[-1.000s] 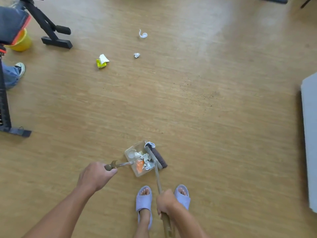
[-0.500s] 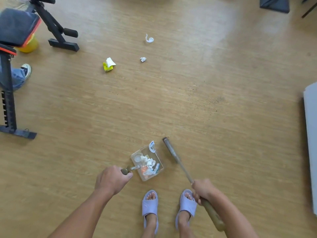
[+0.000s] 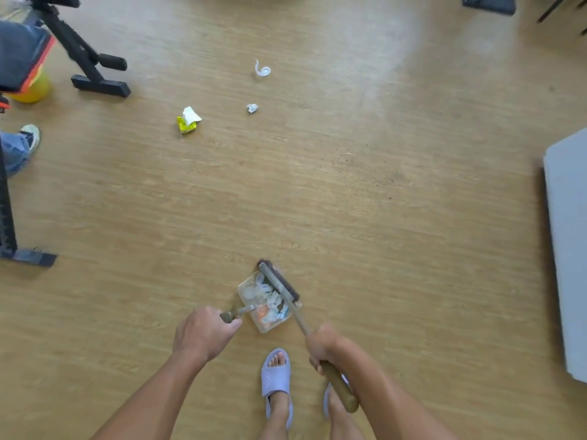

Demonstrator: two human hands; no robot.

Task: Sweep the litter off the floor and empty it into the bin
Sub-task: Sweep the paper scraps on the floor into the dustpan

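A clear dustpan (image 3: 246,282) holding several bits of white, orange and blue litter rests on the wooden floor near my feet. My left hand (image 3: 203,333) grips its handle. My right hand (image 3: 320,344) grips the broom's stick, and the broom head (image 3: 279,281) lies along the pan's right rim. Farther out on the floor lie a yellow and white wrapper (image 3: 188,120), a small crumpled white paper (image 3: 252,108) and a curled white strip (image 3: 262,69). Dark grit (image 3: 374,176) is scattered to the right.
A black exercise bench frame (image 3: 92,71) stands at the upper left, with a yellow bin (image 3: 31,90) partly hidden under its pad. Another person's shoe and jeans leg (image 3: 22,144) are at the left edge. A grey slab (image 3: 568,242) fills the right edge.
The broom head swung from the floor right of the dustpan back onto the pan's right rim. The white strip at the pan's mouth is now inside or hidden under the broom.
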